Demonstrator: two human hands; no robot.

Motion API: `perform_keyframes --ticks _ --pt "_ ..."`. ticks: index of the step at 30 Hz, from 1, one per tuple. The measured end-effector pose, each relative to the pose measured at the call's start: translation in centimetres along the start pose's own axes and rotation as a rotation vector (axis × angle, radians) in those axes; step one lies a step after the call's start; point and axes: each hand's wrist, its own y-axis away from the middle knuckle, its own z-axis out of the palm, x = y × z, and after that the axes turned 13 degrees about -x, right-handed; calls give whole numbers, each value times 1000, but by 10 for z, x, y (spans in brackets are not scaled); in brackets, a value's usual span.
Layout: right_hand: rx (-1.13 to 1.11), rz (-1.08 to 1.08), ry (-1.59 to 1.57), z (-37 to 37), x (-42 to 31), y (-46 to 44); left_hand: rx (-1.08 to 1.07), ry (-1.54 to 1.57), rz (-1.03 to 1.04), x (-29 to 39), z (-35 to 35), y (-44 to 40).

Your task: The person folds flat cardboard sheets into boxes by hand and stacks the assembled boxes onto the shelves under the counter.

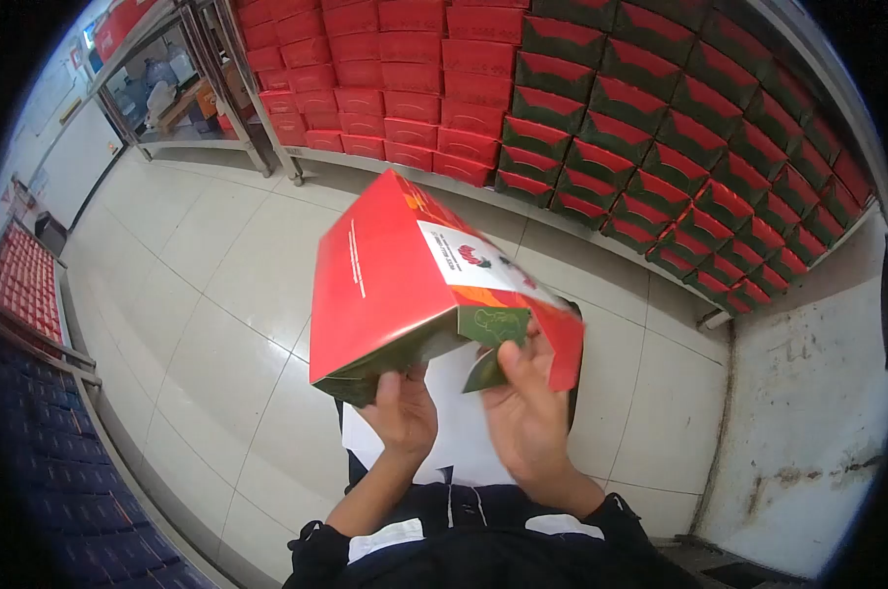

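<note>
A red cardboard box (380,270), partly folded, is held tilted in front of me above my lap. Its inner side is dark green, and a white panel with red pictures and orange patterning covers the adjoining face. My left hand (405,417) grips the lower green edge, its fingertips partly hidden behind the cardboard. With the thumb against a green end flap (493,324), my right hand (530,412) holds the right end of the box. A smaller green flap (483,373) hangs beside that thumb. White paper or cloth (454,432) lies across my lap.
Stacked red cartons (395,79) and dark green-and-red cartons (650,147) fill a metal-framed rack ahead. On the left, dark blue boxes (61,471) and a tray of small red items (27,285) line the side. A stained pale panel (807,422) stands at right. The floor (223,294) is tiled.
</note>
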Motion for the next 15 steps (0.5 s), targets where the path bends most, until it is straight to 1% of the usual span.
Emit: perform_keyframes --ticks 1,2,3,4,5,6,7,8,9,10,11,13,14,15 --pt "12 67 -155 2 6 4 1 -1 -1 -2 -1 1" --pt "-23 63 -285 -7 19 7 -6 -27 -21 -6 -3 3" --pt "-18 63 -282 -17 33 5 -14 -51 -42 -8 -3 5" --pt "-14 -85 -39 -27 48 1 -14 -49 -47 -8 -2 6" --pt "-10 -232 203 -35 57 -2 4 -122 -45 -7 -1 6" --pt "55 -220 279 -44 59 -5 20 -195 -37 -6 1 4" --pt "54 -223 278 -45 58 -4 38 -268 -29 -5 2 3" --pt "16 -189 214 -43 57 -1 144 -308 -84 -6 6 2" --pt "-19 -154 151 -41 55 1 143 -307 -86 -6 4 2" --pt "111 -4 0 -23 46 2 127 -629 -306 -5 2 3" --pt "119 -3 2 -23 48 3 105 -951 -530 -3 2 3" --pt "77 163 -269 -25 51 3 207 -585 -609 2 14 0" --pt "24 153 -283 -28 54 1 138 -440 -568 1 5 2" --pt "28 152 -282 -31 53 -2 72 -295 -524 0 1 3"
